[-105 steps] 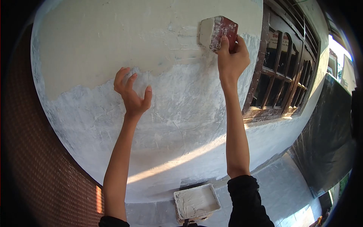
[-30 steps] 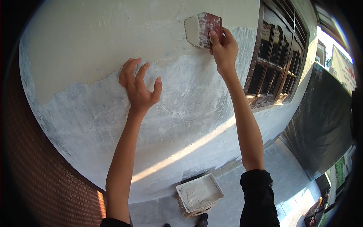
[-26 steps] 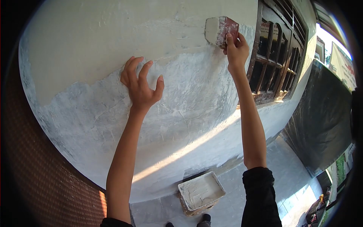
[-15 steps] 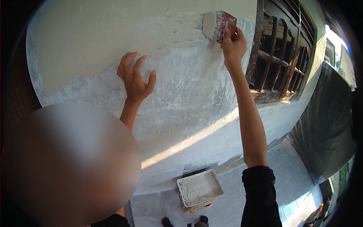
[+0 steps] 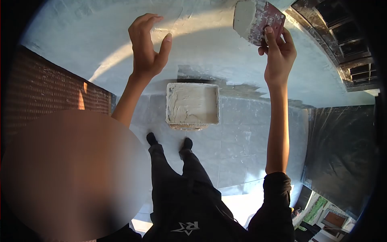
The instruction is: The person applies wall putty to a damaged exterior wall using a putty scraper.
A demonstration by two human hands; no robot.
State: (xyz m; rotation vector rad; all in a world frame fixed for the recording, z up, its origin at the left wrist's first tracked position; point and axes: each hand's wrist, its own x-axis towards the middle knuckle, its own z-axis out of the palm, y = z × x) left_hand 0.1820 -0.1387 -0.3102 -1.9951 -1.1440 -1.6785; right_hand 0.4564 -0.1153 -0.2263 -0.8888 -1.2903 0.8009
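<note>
My right hand grips a dark red scraper at the upper right, its thumb on the front face. Pale paste coats the scraper's left part. At the upper left my left hand is raised before the wall, fingers apart and slightly curled, with nothing in it. Below and between the hands, a rectangular tray of pale, smeared paste stands low, close to the wall's foot.
Grey floor tiles surround the tray. My legs and dark shoes are just below it. A barred window is at the upper right, a dark sheet at the right, and a brown woven panel at the left.
The view has tilted down, bringing the tray, floor and my legs higher in the picture. The scraper remains in my right hand, and my left hand is still empty.
</note>
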